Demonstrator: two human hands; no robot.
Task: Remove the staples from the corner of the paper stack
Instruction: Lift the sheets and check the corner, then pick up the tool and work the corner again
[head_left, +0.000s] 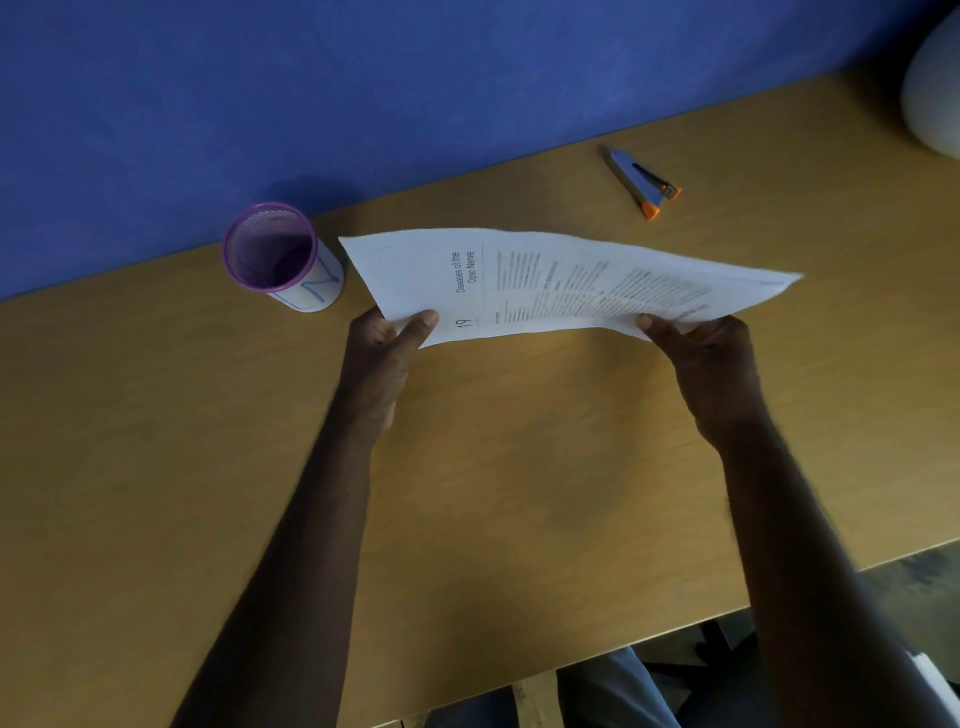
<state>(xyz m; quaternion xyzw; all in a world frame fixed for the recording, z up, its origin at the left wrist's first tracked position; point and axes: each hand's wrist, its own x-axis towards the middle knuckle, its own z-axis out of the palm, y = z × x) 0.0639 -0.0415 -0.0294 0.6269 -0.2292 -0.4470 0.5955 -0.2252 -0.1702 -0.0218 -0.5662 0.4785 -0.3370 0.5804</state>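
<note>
A printed white paper stack (545, 280) is held above the wooden table (519, 467), turned sideways, its heading toward the left. My left hand (382, 358) pinches its near left corner, thumb on top. My right hand (706, 358) grips the near edge further right, thumb on the page. The stack sags slightly between the hands. No staple is visible at this size. A blue and silver staple remover with orange tips (643, 182) lies on the table beyond the stack, to the right, untouched.
A purple mesh pen cup (280, 257) with a white paper label stands by the blue wall (363, 78), just left of the stack. A white rounded object (935, 88) sits at the far right. The table's near edge runs diagonally at lower right.
</note>
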